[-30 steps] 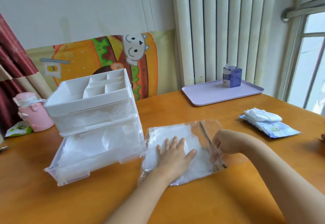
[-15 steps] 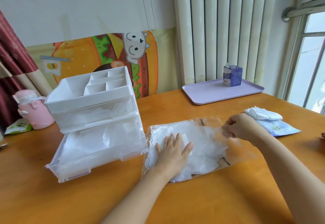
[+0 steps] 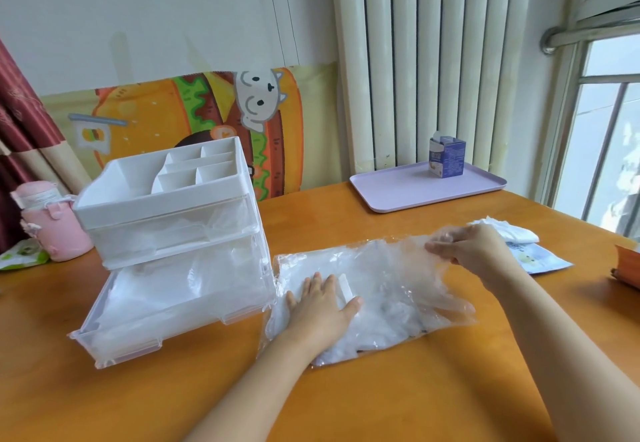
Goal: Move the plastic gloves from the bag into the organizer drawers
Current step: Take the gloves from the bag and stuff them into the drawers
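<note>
An orange wooden counter (image 3: 381, 393) fills the lower frame. At centre lies the clear bag (image 3: 384, 313) of plastic gloves. The left hand (image 3: 318, 306) presses flat on it, fingers straight. At centre right, the right hand (image 3: 474, 251) pinches a glove (image 3: 412, 258) trailing from the bag. The organizer (image 3: 166, 206) stands at left, its bottom drawer (image 3: 156, 310) open.

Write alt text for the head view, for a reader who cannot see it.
A left hand presses flat on a clear bag of plastic gloves on a wooden table while the right hand pinches filmy plastic at its other end. Beside it stands a white organizer, bottom drawer pulled open.
</note>
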A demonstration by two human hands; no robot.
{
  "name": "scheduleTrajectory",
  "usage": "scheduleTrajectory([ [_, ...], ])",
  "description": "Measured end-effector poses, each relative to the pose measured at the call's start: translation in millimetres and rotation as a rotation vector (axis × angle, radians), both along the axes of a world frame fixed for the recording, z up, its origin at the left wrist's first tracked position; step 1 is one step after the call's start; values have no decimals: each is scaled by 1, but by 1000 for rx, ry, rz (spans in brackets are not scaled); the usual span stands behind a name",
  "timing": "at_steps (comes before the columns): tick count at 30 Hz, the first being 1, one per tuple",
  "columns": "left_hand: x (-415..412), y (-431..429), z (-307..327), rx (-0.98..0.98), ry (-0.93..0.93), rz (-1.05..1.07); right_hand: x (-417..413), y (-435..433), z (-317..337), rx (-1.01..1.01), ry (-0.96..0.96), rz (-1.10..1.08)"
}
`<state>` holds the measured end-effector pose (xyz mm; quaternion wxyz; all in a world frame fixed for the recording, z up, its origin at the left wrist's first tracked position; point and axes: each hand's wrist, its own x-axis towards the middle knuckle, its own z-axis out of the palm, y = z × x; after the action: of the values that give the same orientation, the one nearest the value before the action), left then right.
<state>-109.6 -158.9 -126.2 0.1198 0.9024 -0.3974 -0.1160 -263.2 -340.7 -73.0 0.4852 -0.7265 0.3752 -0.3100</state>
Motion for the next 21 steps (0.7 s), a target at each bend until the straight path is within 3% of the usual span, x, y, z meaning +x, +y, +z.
scheduleTrajectory([
  [3,0,1,10,-6,-24,32,0,0,8,-6,-135,-35],
  [7,-10,-13,38,-431,44,-78,-1,3,13,89,-147,133],
  [9,-17,-30,52,-529,73,-188,-2,6,13,87,-189,258],
  [15,-21,-77,78,-422,282,-424,-10,14,23,1,-227,380],
  [21,-9,-84,86,-633,353,-340,-9,1,23,-39,-223,213],
])
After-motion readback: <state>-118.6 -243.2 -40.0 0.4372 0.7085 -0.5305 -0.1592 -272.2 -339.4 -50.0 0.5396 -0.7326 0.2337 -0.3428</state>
